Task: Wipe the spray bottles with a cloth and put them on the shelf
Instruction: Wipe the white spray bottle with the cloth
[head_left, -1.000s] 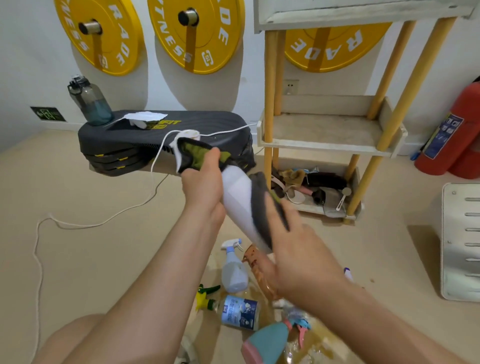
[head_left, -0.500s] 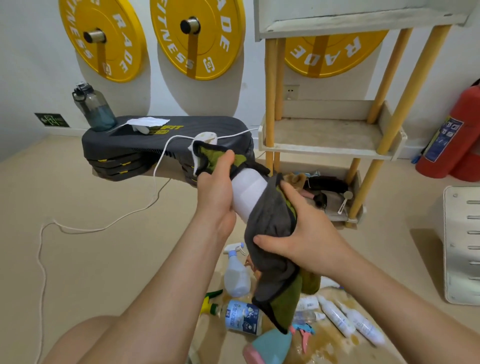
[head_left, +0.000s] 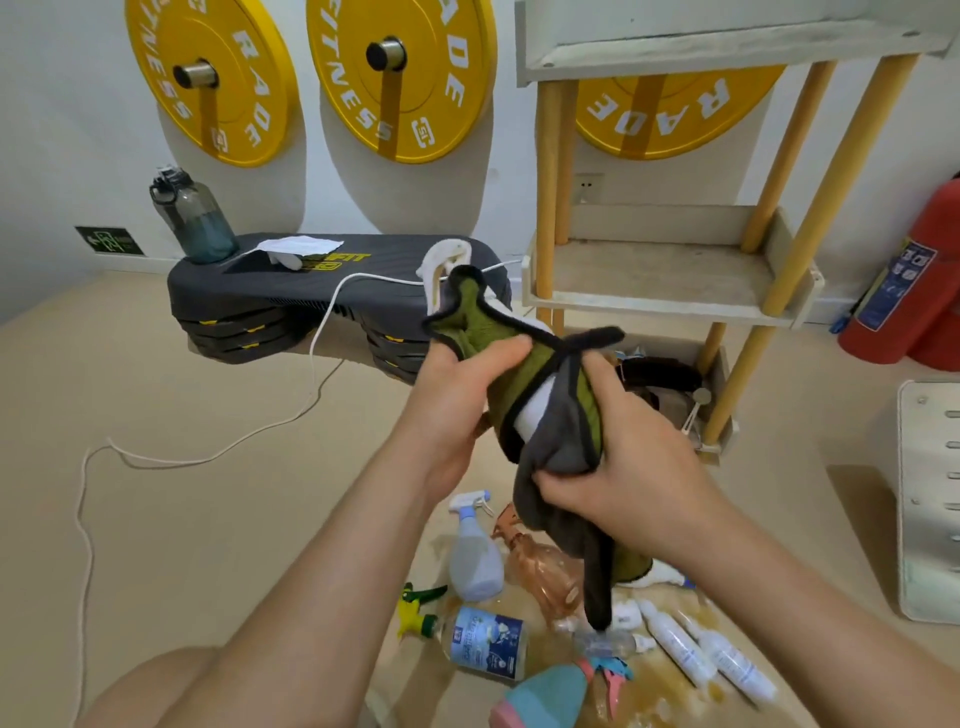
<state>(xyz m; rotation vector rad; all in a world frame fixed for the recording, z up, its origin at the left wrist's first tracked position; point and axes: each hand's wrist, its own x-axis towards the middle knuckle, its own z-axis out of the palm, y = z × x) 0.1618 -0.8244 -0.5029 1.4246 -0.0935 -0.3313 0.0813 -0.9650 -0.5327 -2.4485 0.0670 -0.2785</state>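
We judge we are mid-wipe: our left hand (head_left: 457, 415) grips the wrapped top of the white spray bottle (head_left: 535, 413) in mid-air, our right hand (head_left: 639, 467) clutches the cloth (head_left: 556, 447) round its body; next, stand it on the shelf (head_left: 649, 309).

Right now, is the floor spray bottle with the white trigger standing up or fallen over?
Standing up: the spray bottle rests on its base, with the white trigger on top.
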